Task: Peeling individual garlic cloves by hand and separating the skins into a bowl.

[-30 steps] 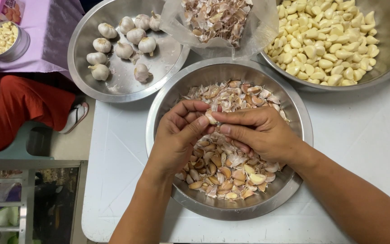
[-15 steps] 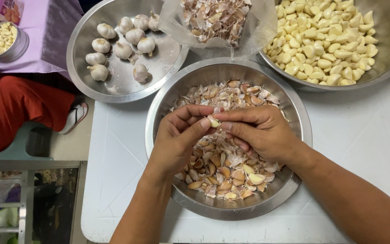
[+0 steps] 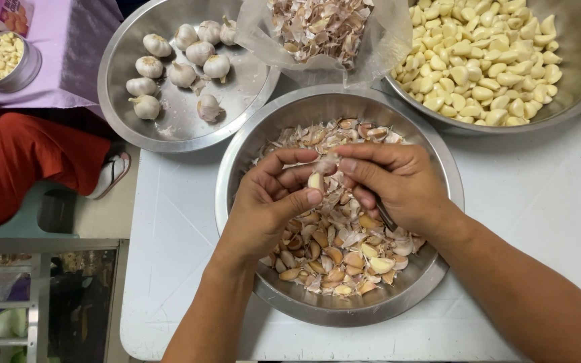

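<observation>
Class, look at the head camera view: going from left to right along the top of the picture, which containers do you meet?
Small round metal tin of peeled cloves → steel bowl of whole white garlic bulbs → clear plastic bag of papery garlic skins → large steel bowl of peeled pale yellow cloves.

White tabletop (image 3: 539,202) carrying three steel bowls and a bag.

The middle bowl (image 3: 237,168) of unpeeled cloves is sitting nearest the front edge; the left bowl (image 3: 119,114) of whole garlic bulbs and the right bowl (image 3: 573,107) of peeled cloves are standing behind it, with a clear plastic bag (image 3: 384,47) of papery skins resting between them.
</observation>
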